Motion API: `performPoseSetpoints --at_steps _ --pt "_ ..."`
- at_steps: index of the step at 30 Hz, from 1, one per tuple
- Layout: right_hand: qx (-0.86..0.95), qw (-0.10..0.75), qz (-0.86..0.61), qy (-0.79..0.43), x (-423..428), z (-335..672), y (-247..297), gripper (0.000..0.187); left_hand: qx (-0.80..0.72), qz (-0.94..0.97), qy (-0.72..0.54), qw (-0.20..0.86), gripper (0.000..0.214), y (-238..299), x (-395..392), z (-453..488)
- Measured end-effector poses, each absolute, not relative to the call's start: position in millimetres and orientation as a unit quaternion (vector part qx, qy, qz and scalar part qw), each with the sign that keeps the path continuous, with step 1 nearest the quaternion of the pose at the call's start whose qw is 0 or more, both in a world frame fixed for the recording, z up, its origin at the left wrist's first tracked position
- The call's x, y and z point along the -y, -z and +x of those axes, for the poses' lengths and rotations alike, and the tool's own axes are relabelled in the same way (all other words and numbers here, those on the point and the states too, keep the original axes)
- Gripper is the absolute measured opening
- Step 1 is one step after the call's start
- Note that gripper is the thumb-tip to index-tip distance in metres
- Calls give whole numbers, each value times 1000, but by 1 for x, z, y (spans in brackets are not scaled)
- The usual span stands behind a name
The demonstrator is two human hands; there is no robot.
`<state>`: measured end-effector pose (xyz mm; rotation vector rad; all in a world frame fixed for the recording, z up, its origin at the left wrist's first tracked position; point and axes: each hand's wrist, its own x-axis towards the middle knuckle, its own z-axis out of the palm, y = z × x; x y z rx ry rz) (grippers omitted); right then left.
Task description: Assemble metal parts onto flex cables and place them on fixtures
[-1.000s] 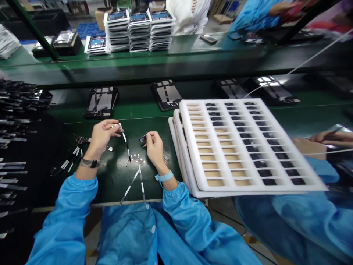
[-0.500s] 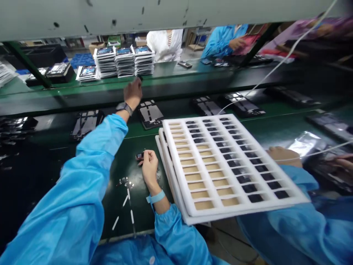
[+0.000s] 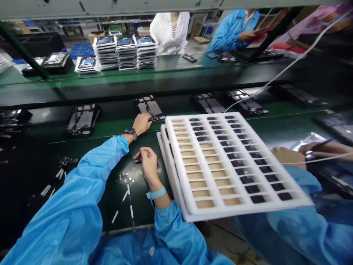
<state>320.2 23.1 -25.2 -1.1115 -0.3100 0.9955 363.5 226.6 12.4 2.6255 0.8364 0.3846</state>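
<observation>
My left hand [image 3: 142, 124], with a watch on its wrist, is at the near edge of a flat dark device [image 3: 151, 108] with a grey panel. Its curled fingers grip that edge; the fingertips are partly hidden. Lower down, my right hand [image 3: 149, 163] wears a light-blue wrist strap and pinches a small dark part [image 3: 139, 157], mostly covered by the fingers. Below lies a thin flex cable [image 3: 128, 189] with white strips. A white foam tray [image 3: 215, 176] stands just right of my right hand, with dark pieces in many of its slots.
More flat devices [image 3: 82, 120] line the green bench. Stacked white-layered trays [image 3: 125, 55] stand on the raised shelf. A white cable [image 3: 264, 82] crosses at right. A co-worker's blue sleeve [image 3: 300, 180] is beyond the foam tray; other people sit across.
My left hand has come down from the shelf edge to the flat device. My right hand stays nearly in place, its small part now turned and more hidden.
</observation>
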Motion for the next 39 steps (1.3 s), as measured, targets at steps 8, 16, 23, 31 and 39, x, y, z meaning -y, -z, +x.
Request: performPoseSetpoints --at_steps 8,16,23,31,39 --pt "194 717 -519 -422 -17 328 15 22 -391 884 -140 214 20 -50 -209 242" --pt "290 668 -523 -442 -9 321 16 28 -278 906 -42 318 33 -44 -89 125" --pt "296 657 -547 -427 -11 318 21 33 -323 908 -90 251 14 -9 -43 117" --pt "253 693 -546 -397 -18 318 21 26 -292 904 -92 298 15 -30 -96 129" --pt "210 701 -551 -401 -21 315 19 31 -324 923 -155 135 19 -72 -227 296"
